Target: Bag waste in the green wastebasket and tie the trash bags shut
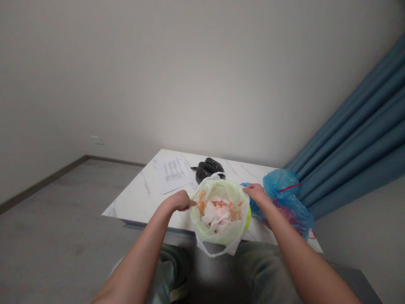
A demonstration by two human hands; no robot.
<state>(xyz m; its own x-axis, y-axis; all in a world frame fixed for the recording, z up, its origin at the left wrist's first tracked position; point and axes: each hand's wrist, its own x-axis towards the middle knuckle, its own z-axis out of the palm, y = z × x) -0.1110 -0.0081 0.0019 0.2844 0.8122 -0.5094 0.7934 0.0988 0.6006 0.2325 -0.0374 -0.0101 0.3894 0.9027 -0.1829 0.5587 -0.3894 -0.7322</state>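
Note:
A small yellow-green bin (pixel 248 218) stands at the near edge of the white marble table (pixel 144 202), lined with a translucent white plastic bag (pixel 220 240). Crumpled white tissue (pixel 217 213) and orange scraps (pixel 202 207) lie inside the bag. My left hand (pixel 180 201) is at the left side of the bag's rim, its fingertips touching the plastic. My right hand (pixel 257 194) rests on the opposite side of the rim. I cannot tell whether either hand grips the plastic.
A printed paper sheet (pixel 174 175) and a knotted black plastic bag (pixel 209 169) lie toward the table's far end. A tied blue plastic bag (pixel 283 202) with red ties sits at the right, near a blue curtain (pixel 351 135). Grey floor lies left of the table.

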